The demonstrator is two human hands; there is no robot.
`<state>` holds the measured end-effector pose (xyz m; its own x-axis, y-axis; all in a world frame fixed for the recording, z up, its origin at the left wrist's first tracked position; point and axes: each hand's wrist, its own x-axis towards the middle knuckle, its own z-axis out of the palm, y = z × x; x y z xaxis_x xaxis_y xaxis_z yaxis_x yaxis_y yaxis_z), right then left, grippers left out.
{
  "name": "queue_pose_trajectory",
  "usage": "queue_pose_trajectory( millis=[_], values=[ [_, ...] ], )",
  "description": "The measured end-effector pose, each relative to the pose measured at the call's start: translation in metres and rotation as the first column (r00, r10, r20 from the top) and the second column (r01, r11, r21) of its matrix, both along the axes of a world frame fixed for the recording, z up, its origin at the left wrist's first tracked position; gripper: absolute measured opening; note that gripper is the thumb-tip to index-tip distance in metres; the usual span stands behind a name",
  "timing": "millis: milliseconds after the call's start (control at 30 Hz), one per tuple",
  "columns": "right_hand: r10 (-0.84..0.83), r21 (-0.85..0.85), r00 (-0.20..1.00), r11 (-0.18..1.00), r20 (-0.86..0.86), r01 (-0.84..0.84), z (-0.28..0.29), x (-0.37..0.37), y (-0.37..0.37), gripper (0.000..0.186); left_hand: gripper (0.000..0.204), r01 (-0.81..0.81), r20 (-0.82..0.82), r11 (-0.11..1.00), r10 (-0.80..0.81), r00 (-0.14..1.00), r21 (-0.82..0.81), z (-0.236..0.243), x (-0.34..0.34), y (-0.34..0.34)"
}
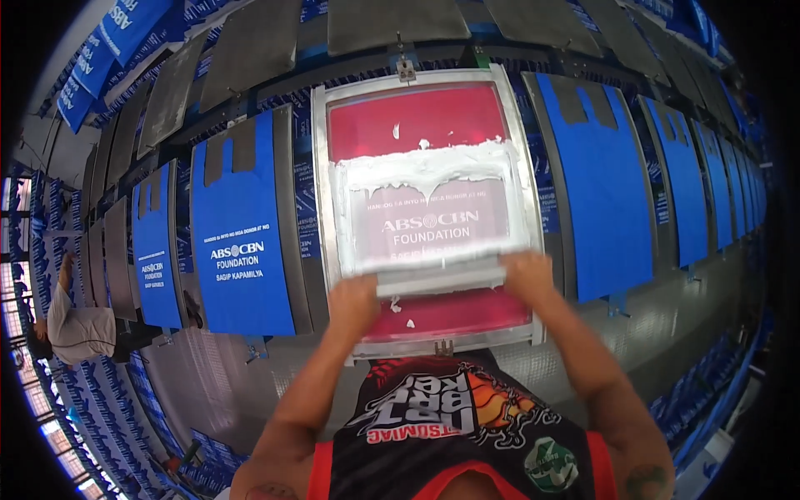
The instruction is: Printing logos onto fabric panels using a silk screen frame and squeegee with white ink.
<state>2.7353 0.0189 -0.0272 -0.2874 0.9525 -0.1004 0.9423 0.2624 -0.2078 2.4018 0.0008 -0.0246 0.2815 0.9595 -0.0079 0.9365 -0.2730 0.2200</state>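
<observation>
Your left hand (355, 302) and right hand (528, 275) are apart, each clamped around one end of a pale squeegee bar (442, 279). The bar lies across the lower part of a red-meshed screen (417, 112), near your torso, inside its metal frame (527, 167). Thick white paste (425, 169) spans the mesh above pale lettering. To your left lies a printed blue sheet (242, 221); to your right, a plain blue sheet (604, 200). Another person (79, 333) is at far left
</observation>
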Motion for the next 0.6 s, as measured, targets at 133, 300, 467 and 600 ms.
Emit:
queue_pose_trajectory(
  millis=[133, 300, 467, 600],
  values=[
    [0.005, 0.13, 0.997, 0.991, 0.074, -0.015, -0.02, -0.004, 0.137, 0.011, 0.006, -0.008, -0.108, 1.0, 0.009, 0.994, 0.016, -0.003, -0.005, 0.138],
    [0.069, -0.091, 0.98, 0.994, 0.186, -0.053, 0.032, -0.01, 0.205, 0.039, 0.025, -0.031, -0.362, 0.988, -0.027, 0.932, -0.153, 0.029, 0.021, 0.224],
    [-0.085, 0.275, 0.97, 0.95, -0.227, 0.147, 0.024, -0.024, 0.092, 0.052, 0.042, 0.128, -0.079, 0.983, -0.139, 0.987, -0.129, 0.028, 0.094, 0.217],
    [-0.581, -0.887, 0.679, 0.384, -0.447, -0.255, 0.006, -0.02, -0.091, 0.048, 0.05, 0.247, 0.084, 0.95, -0.235, 0.968, -0.19, 0.049, 0.061, 0.267]
  ],
)
